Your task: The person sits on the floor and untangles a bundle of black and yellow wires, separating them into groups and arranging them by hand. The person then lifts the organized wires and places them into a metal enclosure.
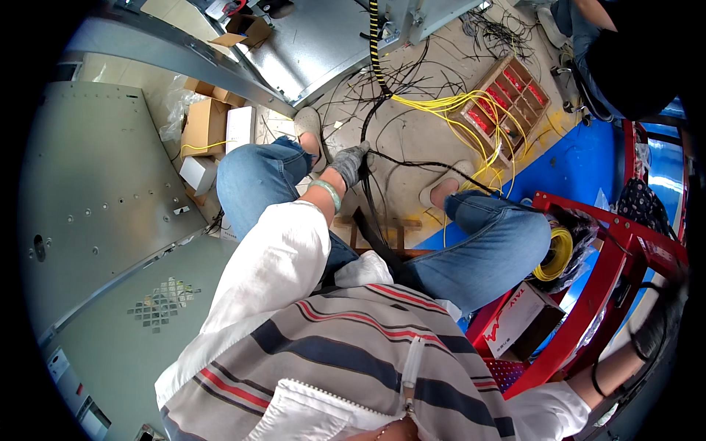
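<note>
My left hand (pixel 348 164) grips the black cable bundle (pixel 368 120) running ahead; right hand (pixel 657 328) way out right, can't tell its grip.

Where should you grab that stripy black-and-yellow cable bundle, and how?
Probably best with the left hand, the nearer one, coming from the left. Wrap it around the striped cable bundle just beyond where the yellow cables fan out. It's long and slim there, so a hand should close around it, and those loose cables spread away to the right.
</note>
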The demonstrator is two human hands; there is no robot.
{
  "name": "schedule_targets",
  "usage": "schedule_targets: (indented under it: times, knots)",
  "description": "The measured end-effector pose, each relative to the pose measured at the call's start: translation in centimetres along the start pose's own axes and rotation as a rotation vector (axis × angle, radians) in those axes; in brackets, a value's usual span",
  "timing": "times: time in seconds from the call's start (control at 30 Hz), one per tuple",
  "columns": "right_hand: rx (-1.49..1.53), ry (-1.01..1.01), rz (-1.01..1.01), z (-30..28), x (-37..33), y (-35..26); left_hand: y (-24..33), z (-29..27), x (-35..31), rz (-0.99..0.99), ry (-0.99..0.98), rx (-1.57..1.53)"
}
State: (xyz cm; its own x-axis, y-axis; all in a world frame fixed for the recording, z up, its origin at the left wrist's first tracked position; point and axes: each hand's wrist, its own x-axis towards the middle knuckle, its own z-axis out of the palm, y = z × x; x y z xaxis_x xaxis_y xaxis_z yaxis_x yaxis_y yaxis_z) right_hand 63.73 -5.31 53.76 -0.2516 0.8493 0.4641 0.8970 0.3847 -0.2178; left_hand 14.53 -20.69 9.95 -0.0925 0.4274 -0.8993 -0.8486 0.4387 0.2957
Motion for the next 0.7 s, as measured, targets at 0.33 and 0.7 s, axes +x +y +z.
schedule_targets:
  times: [0.33,0.7]
  knots:
    - [0.561,-0.558,-0.027,26.3,-6.4,-19.7,-0.3,0.1,-2.1,0.045,-0.231,-0.051]
    - [0.996,-1.217,0.895,38.8,-20.8,-28.5,-1.3,-0.3,-0.8,0.284,-0.356,0.514]
